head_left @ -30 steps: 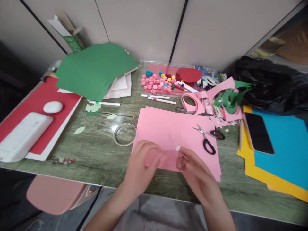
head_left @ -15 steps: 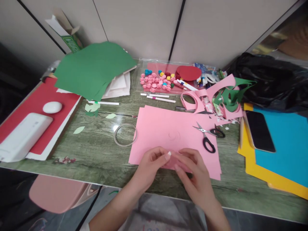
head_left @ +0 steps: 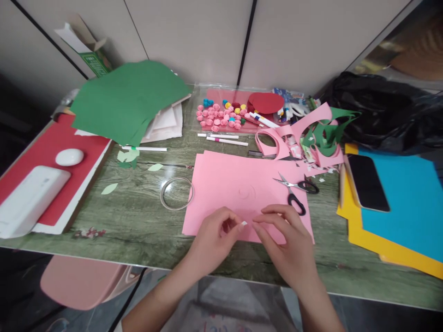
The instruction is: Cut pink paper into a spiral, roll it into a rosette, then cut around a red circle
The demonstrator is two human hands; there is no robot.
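Observation:
Both my hands rest over the near edge of a large pink paper sheet. My left hand is closed in a pinch, with a small white piece at its fingertips. My right hand is just to the right, its thumb and forefinger pinched together and nearly touching the left fingertips. What the right fingers hold is hidden. Black-handled scissors lie on the pink sheet just beyond my right hand. A clear tape ring lies to the left of the sheet.
Small paper roses and white markers lie at the back, with pink and green scraps to the right. Green paper, a white mouse, a phone, blue paper and a black bag surround the green table.
The pink piece seen between my hands earlier no longer shows. My fingertips have drawn into a tight pinch around the small white piece, and the view has shifted slightly left.

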